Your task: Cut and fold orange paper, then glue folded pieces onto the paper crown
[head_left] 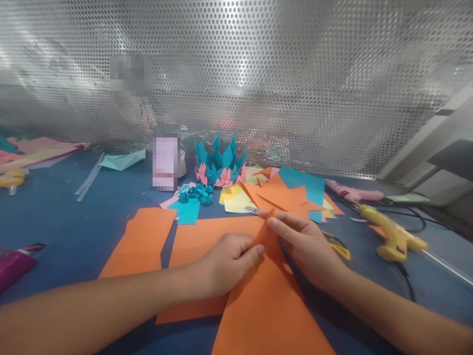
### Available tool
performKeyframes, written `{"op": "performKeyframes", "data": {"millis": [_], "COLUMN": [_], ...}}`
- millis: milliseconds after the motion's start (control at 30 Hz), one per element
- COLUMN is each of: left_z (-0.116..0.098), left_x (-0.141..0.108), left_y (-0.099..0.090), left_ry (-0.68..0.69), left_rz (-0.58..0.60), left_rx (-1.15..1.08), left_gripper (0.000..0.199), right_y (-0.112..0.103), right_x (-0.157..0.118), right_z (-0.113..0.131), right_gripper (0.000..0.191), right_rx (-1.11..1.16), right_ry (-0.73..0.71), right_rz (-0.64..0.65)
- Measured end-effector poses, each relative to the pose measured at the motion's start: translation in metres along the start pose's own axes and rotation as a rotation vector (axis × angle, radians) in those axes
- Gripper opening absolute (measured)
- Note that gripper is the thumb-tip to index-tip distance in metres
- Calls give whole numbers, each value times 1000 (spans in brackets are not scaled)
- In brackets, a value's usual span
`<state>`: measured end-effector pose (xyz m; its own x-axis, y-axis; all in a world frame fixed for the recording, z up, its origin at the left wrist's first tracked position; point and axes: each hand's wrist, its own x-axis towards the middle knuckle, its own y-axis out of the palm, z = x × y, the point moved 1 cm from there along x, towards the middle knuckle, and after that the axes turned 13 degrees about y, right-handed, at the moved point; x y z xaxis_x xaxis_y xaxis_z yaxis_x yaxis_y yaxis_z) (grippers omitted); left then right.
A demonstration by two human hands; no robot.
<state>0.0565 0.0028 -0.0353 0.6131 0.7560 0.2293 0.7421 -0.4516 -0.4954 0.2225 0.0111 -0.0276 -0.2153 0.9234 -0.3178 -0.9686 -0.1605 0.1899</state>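
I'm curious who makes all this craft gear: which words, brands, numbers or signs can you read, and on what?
No text is readable.
Yellow glue gun, right: small dark marking, too small to read.
Upright pinkish panel: pixelated, unreadable.
Magenta object, left edge: pale mark, too blurred.

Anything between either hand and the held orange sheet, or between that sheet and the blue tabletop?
Nothing visible blocks the left hand or right hand: both already grip the held orange sheet. Below its left side, a flat orange sheet covers part of the blue tabletop.
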Motion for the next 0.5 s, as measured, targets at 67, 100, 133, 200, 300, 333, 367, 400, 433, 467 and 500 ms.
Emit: {"op": "performKeyframes", "data": {"millis": [67, 100, 133, 200, 300, 333, 367, 400, 433, 467, 500], "left_z": [-2, -3, -4, -4, -3, -3, -4, -4, -4, -5, -5], "left_x": [0, 0, 0, 0, 0, 0, 0, 0, 0, 0, 0], "left_y": [0, 0, 0, 0, 0, -1, -1, -1, -1, -1, -1], "left_ry": [-8, -10, -12, -16, -27, -30, -30, -30, -31, -28, -25], "left_rz": [12, 17, 21, 23, 20, 19, 18, 17, 16, 15, 15], "left_rx": [-10, -20, -30, -43, -61, -70, -77, -84, -89, -95, -100], "left_gripper": [34, 33, 33, 32, 32, 31, 31, 31, 31, 31, 31], "right_y": [0, 0, 0, 0, 0, 0, 0, -1, -1, -1, -1], "right_x": [0, 0, 0, 0, -1, -1, -2, -2, -2, -2, -2], "right_z": [3, 4, 5, 6, 7, 7, 7, 7, 7, 7, 7], "right_gripper": [26, 26, 26, 25, 24, 24, 23, 23, 22, 21, 21], "right_rx": [-11, -11, -9, -8, -23, -23, -20, -15, -6, 7, 23], "right_ry": [-33, -34, -33, -42, -86, -93, -94, -88, -80, -72, -63], "right_rz": [-61, -77, -87, -98, -115, -113, -108, -101, -96, -92, -88]}}
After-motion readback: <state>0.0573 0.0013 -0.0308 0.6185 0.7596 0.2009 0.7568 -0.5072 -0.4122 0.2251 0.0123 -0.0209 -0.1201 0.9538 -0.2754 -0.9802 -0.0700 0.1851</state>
